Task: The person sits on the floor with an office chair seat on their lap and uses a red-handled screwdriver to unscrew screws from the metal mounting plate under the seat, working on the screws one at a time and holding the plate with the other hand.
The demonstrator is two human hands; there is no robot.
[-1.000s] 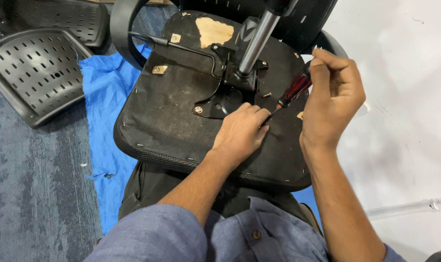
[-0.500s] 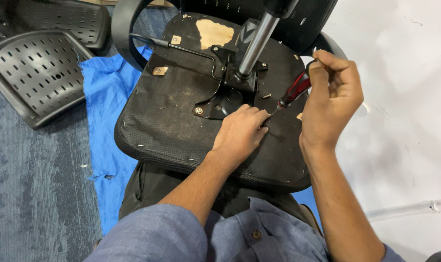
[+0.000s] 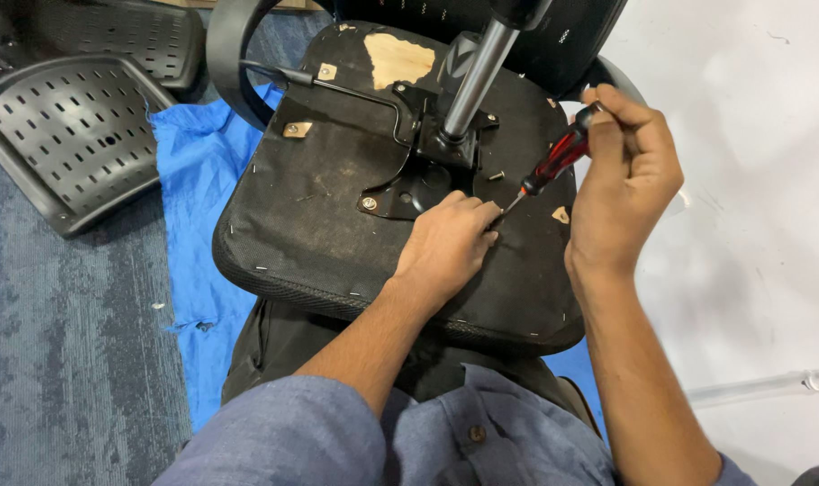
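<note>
The right hand (image 3: pixel 627 180) has its fingers curled tight around the red-and-black handle of a screwdriver (image 3: pixel 553 164), whose thin shaft slants down and left until its tip vanishes behind the fingertips of the left hand (image 3: pixel 445 245). That hand rests knuckles-up on the underside of an overturned black chair seat (image 3: pixel 301 225), fingers bunched near the tool's tip, though whatever they pinch is hidden. Beyond them a silver gas-lift column (image 3: pixel 472 76) rises from a black mounting plate (image 3: pixel 409 184), its top cut off by the frame, and perforated black plastic panels (image 3: pixel 72 135) lie far left beside a blue sheet (image 3: pixel 198 198).

floor (image 3: pixel 67 360): grey carpet | blue sheet (image 3: pixel 193 234) | perforated black panels (image 3: pixel 67 135)
</note>
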